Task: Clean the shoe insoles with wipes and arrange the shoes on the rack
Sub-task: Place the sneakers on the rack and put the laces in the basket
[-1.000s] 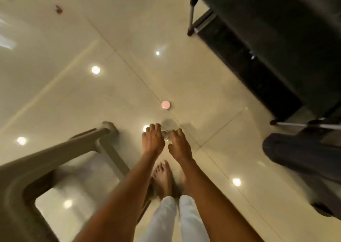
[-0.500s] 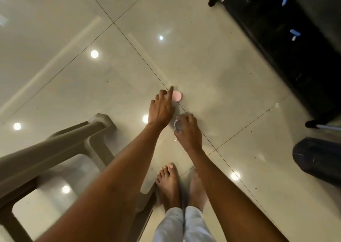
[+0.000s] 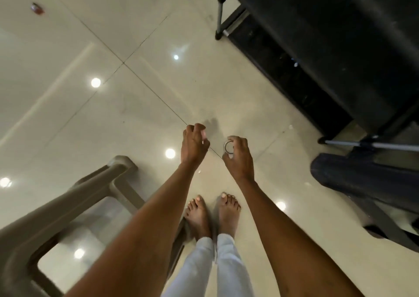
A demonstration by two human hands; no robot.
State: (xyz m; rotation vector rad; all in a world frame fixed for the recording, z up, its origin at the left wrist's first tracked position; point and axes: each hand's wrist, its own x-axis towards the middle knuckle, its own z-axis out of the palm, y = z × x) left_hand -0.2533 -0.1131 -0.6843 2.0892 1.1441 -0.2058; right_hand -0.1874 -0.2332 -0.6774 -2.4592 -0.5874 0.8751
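We look down at our bare arms above a glossy beige tiled floor (image 3: 140,106). Our left hand (image 3: 193,146) curls around something small and pink, barely visible. Our right hand (image 3: 239,157) pinches a small round silver-rimmed container (image 3: 228,147), which could slip and roll away. The black metal-framed shoe rack (image 3: 317,47) stands ahead at right; no shoes or wipes are visible.

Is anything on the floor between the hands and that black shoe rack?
Nothing visible blocks the way. Bare shiny floor lies between the left hand, the right hand with its small round container, and the black rack. No shoes can be made out in this view.
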